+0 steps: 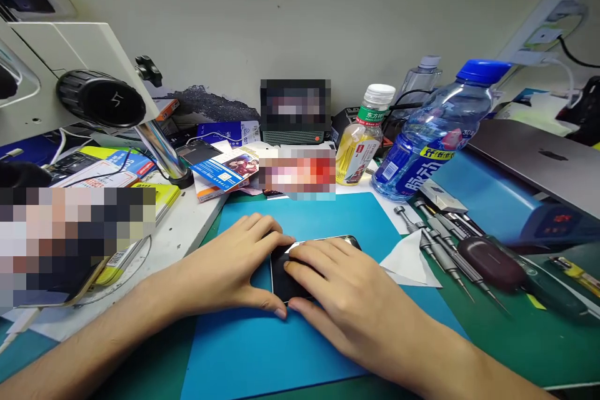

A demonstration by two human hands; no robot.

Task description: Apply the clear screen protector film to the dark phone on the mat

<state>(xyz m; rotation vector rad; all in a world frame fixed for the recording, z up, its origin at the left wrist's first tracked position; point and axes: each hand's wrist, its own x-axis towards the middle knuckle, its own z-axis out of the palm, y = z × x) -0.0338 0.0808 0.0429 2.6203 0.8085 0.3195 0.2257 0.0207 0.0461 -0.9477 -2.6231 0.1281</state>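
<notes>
A smartphone (279,275) with a dark face and a light rim lies on a blue mat (248,350). My left hand (239,262) grips its left end, with the thumb at the near edge and the fingers at the far edge. Across the phone's upper face rest the bent fingers of my right hand (340,284), while its thumb is at the near edge. Most of the phone's right part is hidden under that hand. A crumpled white tissue (412,259) lies to the right of the phone.
Several screwdrivers (445,256) and a dark oval case (492,262) lie at right, near a grey laptop (539,156). A large blue-capped bottle (435,131) and a tea bottle (363,144) stand behind the mat. A microscope stand (159,147) rises at left.
</notes>
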